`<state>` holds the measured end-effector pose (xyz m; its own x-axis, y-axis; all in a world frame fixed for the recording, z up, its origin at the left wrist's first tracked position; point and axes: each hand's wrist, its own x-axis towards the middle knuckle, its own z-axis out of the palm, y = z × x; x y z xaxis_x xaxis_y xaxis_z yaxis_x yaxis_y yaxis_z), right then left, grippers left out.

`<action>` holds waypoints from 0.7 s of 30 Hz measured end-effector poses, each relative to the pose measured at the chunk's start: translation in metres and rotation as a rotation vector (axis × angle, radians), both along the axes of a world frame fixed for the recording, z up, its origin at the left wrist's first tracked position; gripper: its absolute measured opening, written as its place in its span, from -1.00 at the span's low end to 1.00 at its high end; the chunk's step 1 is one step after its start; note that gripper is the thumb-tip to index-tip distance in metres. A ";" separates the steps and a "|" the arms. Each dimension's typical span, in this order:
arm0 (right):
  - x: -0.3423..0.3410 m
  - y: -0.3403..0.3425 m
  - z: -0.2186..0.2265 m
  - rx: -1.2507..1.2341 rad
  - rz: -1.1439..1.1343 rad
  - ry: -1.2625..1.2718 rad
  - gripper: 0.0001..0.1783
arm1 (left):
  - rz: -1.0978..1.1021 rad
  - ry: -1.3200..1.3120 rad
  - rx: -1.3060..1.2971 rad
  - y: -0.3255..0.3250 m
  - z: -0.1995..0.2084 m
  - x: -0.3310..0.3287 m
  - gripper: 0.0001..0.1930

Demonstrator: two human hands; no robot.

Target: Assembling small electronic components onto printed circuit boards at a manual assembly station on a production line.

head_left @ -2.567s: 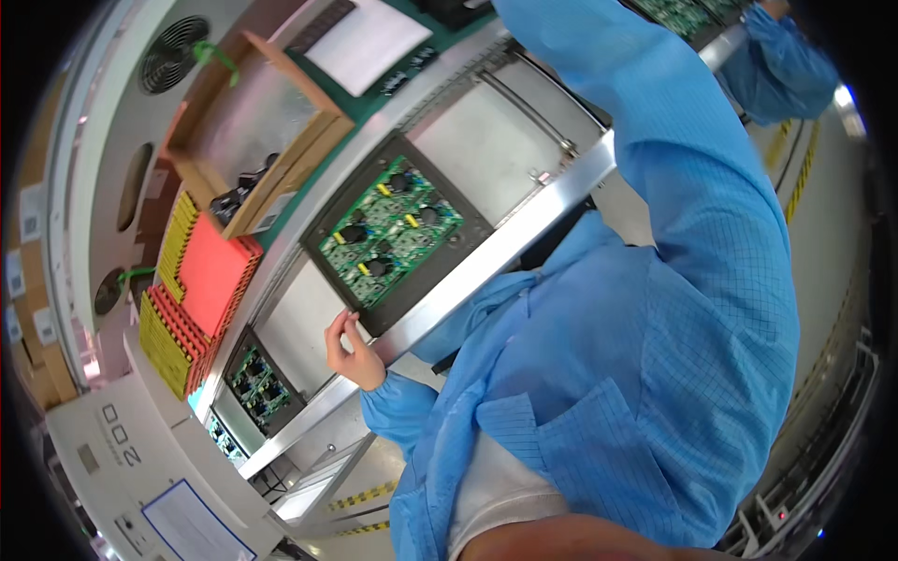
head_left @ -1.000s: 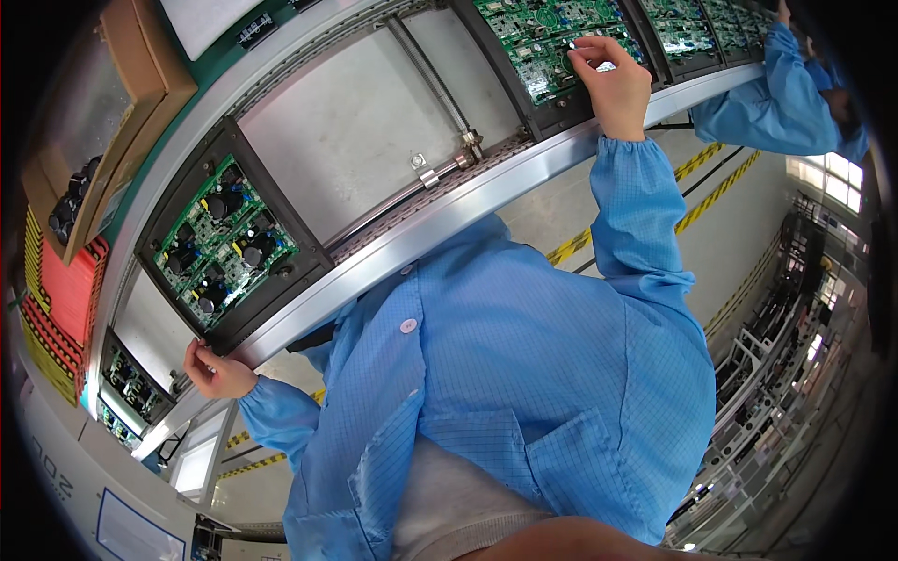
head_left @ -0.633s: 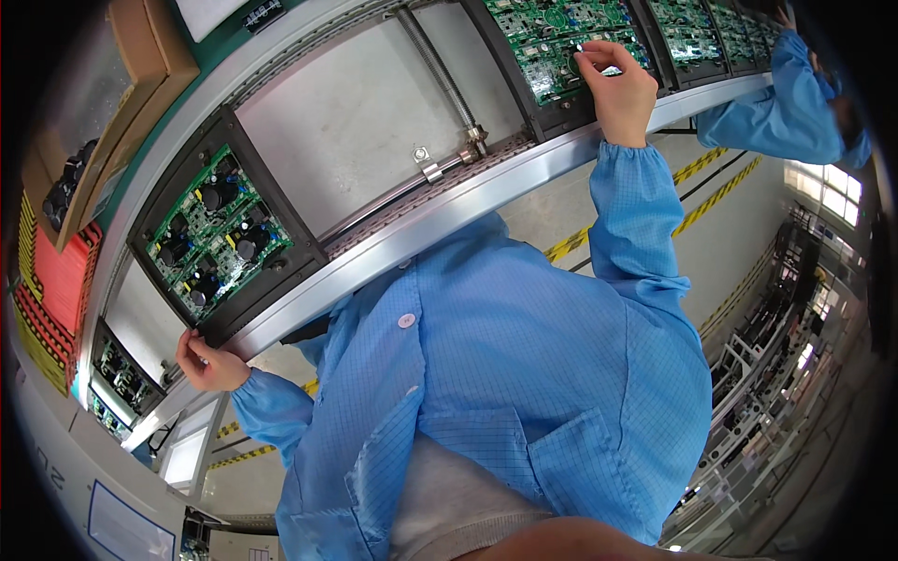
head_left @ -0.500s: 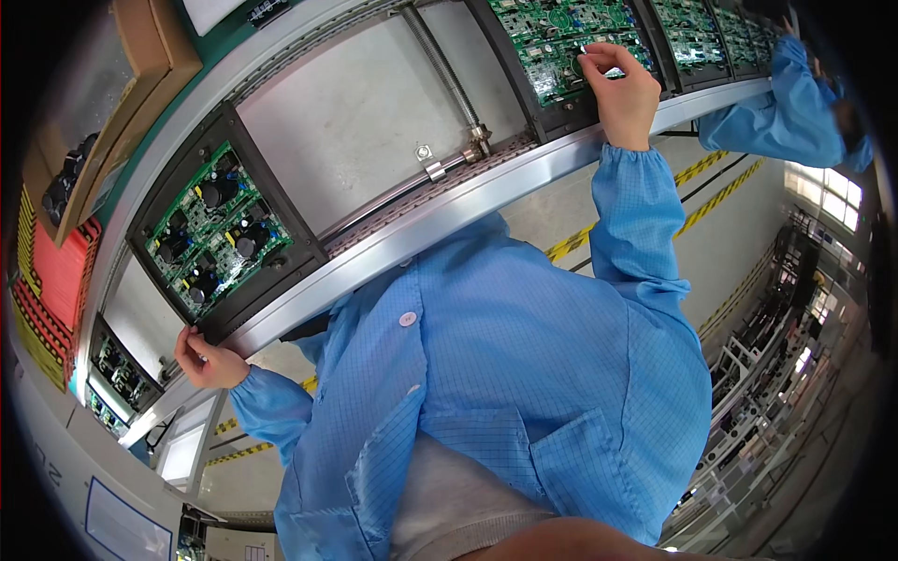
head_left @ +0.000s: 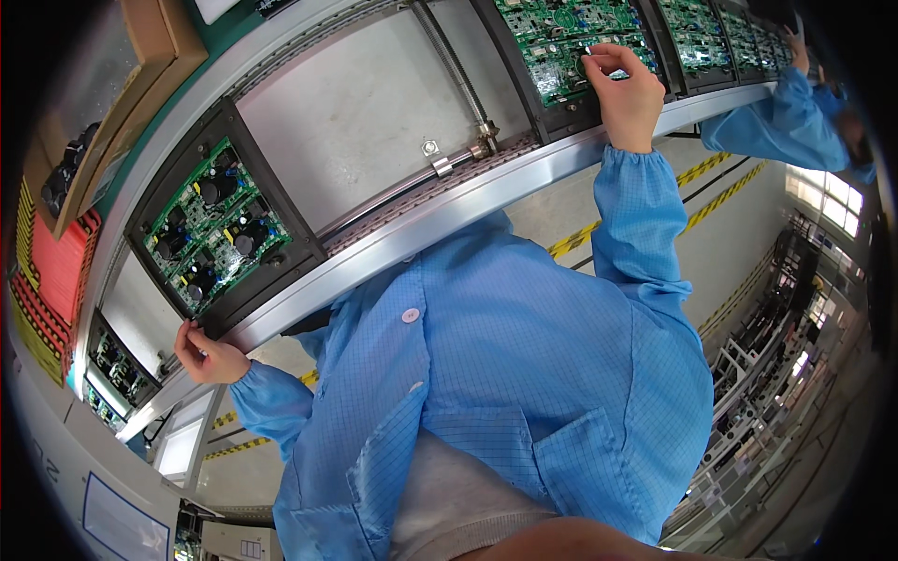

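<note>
My right hand (head_left: 632, 101) is closed in a pinch over a green circuit board (head_left: 538, 58) in a dark carrier at the far right. A tiny pale part (head_left: 588, 50) shows at its fingertips, too small to name. My left hand (head_left: 211, 357) is curled at the near corner of another dark carrier (head_left: 299, 241), by the conveyor's front rail. Whatever its fingers hold, if anything, is too small to make out. In that carrier lies a green circuit board (head_left: 214, 230) with several black round components on it.
The conveyor's metal rail (head_left: 421, 238) runs across in front of me. A threaded rod (head_left: 447, 61) crosses between the carriers. At the far left stand a cardboard box (head_left: 126, 112) with black parts and a red tray (head_left: 58, 280). A co-worker's blue sleeve (head_left: 786, 122) is at the right.
My two hands stay almost where they were, still closed. At the right, the co-worker's hand and sleeve have shifted slightly. The view has moved a little.
</note>
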<state>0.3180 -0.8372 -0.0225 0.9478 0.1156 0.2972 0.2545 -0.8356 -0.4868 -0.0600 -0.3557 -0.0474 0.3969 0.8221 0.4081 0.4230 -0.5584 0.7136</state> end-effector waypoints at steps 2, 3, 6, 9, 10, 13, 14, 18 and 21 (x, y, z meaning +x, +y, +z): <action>0.000 0.005 0.000 0.001 -0.024 -0.004 -0.79 | 0.000 -0.001 -0.006 -0.002 0.000 0.002 -0.84; 0.000 0.007 0.000 0.005 -0.043 0.013 -0.80 | 0.000 -0.002 -0.011 -0.002 0.001 0.004 -0.84; 0.003 0.013 0.002 -0.020 -0.056 0.017 -0.82 | 0.006 -0.018 -0.027 -0.004 0.001 0.007 -0.84; 0.009 0.012 0.006 -0.110 -0.017 -0.008 -0.83 | 0.019 -0.027 -0.026 -0.007 0.004 0.008 -0.85; 0.010 0.009 0.007 -0.175 0.012 -0.014 -0.83 | 0.028 -0.044 -0.020 -0.008 0.007 0.007 -0.85; 0.009 0.006 0.022 -0.291 0.118 -0.066 -0.83 | 0.004 -0.062 -0.006 -0.006 -0.003 0.005 -0.84; 0.011 0.009 0.030 -0.212 0.096 -0.025 -0.83 | -0.017 -0.023 -0.002 -0.004 -0.004 0.000 -0.84; 0.040 0.031 0.082 -0.024 0.176 0.062 -0.85 | -0.030 0.001 0.021 -0.009 -0.003 -0.003 -0.84; 0.087 0.075 0.108 -0.039 0.380 -0.059 -0.83 | -0.019 -0.004 0.023 -0.013 0.001 0.000 -0.84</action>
<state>0.4049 -0.7625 0.0856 0.8167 0.4672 0.3388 0.5762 -0.6939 -0.4319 -0.0595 -0.3691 -0.0465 0.4109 0.8047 0.4286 0.4091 -0.5828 0.7021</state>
